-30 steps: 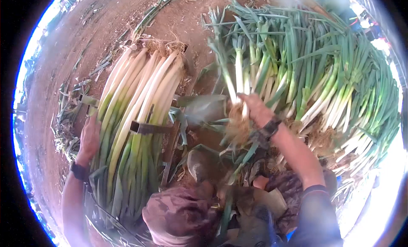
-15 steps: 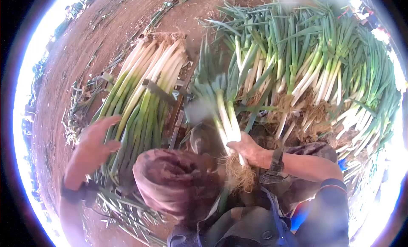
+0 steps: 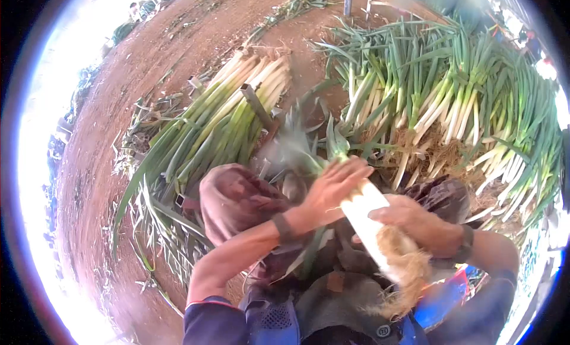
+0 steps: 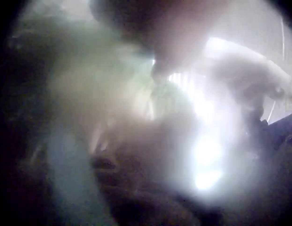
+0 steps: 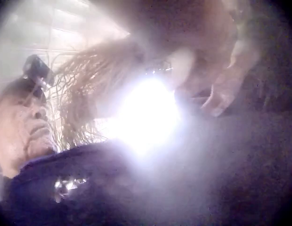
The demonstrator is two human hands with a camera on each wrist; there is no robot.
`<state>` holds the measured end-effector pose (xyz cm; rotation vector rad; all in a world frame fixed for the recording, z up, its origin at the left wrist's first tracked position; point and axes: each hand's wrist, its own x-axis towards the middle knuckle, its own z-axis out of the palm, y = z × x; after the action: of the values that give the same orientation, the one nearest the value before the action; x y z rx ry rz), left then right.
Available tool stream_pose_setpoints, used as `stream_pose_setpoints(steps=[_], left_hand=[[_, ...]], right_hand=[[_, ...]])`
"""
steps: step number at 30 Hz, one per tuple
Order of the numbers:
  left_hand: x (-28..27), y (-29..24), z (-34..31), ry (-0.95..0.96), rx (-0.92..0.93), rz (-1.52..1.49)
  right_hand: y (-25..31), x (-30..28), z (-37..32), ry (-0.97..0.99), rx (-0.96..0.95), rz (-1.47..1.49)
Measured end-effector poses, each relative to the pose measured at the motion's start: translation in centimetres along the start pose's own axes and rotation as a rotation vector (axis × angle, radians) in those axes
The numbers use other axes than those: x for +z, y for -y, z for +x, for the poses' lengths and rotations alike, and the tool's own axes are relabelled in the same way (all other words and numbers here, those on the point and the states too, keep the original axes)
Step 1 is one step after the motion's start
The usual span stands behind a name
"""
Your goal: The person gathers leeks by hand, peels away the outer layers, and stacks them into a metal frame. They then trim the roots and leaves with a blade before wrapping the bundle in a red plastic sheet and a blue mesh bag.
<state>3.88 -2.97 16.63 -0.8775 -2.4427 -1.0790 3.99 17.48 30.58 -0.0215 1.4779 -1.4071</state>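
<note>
White-shanked green onions [image 3: 363, 211] are held at 4 o'clock in the head view, tilted so that their root tuft [image 3: 409, 265] is pointed toward 5 o'clock and their leaves toward 11. The shanks are gripped by the right hand [image 3: 426, 226], its thumb wrapped over the white part near the roots. Across the upper shanks the left hand [image 3: 335, 193] is laid, its fingers stretched and close together — its thumb cannot be made out. At 11 o'clock a bundle of green onions [image 3: 222, 122] is seen, with a metal post [image 3: 256, 104] standing against it. At 2 o'clock a long row of green onions [image 3: 445, 101] is spread over reddish soil [image 3: 95, 238], and a knee in brown trousers [image 3: 231, 205] is shown at 8.

By the left wrist view almost everything is blurred — a greenish smear is left at 10 o'clock, and the hand's state cannot be told.

From the right wrist, the stringy roots are caught between 9 and 10 o'clock, fingers [image 5: 222, 96] between 2 and 3, and a person [image 5: 19, 132] at 9; the middle is washed out by glare.
</note>
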Motion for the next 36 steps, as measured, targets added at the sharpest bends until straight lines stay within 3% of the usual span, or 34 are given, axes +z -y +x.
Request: stream_pose_setpoints(steps=[1, 2, 3, 4, 6, 8, 10, 11, 13, 15, 17, 20, 23, 26, 28, 29, 36], left_hand=[[0.7, -0.6, 0.8, -0.065, -0.045, -0.068], [1.0, -0.8, 1.4, -0.132, -0.087, -0.138], [-0.3, -2.0, 2.9, -0.130, -0.174, -0.105], [-0.9, -2.0, 4.7, -0.202, -0.343, -0.473], [-4.7, -1.7, 8.0, -0.048, -0.515, -0.345], [-8.0, -1.3, 10.4, -0.089, -0.484, -0.587], [-11.0, -1.4, 12.1, -0.053, -0.409, -0.782], [-12.1, -0.3, 12.7, 0.099, -0.316, -0.867], [-12.9, -1.9, 13.6, 0.113, -0.273, -0.878], [-13.2, -2.0, 13.8, 0.132, -0.188, -0.993], [-13.7, -1.4, 13.0, 0.094, -0.245, -0.961], [-14.1, -1.6, 12.3, 0.041, -0.275, -0.885], [-14.7, -1.7, 11.9, -0.009, -0.320, -0.936], [-15.1, 0.2, 11.9, 0.060, -0.368, -1.017], [-14.3, 0.5, 12.5, 0.187, -0.368, -1.105], [-13.1, 0.1, 12.8, 0.122, -0.358, -0.989], [-11.4, 1.7, 11.4, 0.206, -0.398, -1.142]], right_hand=[[0.7, -1.1, -0.6, 0.083, -0.146, -0.143], [1.4, -2.5, -1.0, 0.064, 0.027, 0.050], [2.2, -4.0, -1.1, 0.063, 0.023, 0.042], [3.1, -5.8, -0.9, 0.020, -0.179, -0.117], [5.2, -8.8, -0.6, -0.091, -0.579, -0.424], [9.7, -7.6, -0.3, -0.044, -0.780, -0.283], [11.7, -8.0, 2.7, -0.279, -0.953, -0.432], [12.3, -6.4, 3.0, -0.290, -0.962, -0.427], [13.9, -3.0, 3.7, -0.165, -1.108, -0.540], [14.5, -1.8, 4.5, -0.175, -1.062, -0.446], [15.0, -1.5, 5.8, -0.127, -1.057, -0.252], [16.0, -2.4, 6.4, -0.014, -1.116, -0.290], [16.8, -4.0, 6.6, 0.086, -0.946, -0.201], [16.5, -4.3, 6.9, 0.130, -0.861, -0.190], [16.1, -3.6, 7.7, 0.301, -0.779, -0.152], [15.1, -2.6, 8.9, 0.156, -0.809, -0.167], [13.5, -1.7, 8.7, 0.113, -0.907, -0.170]])
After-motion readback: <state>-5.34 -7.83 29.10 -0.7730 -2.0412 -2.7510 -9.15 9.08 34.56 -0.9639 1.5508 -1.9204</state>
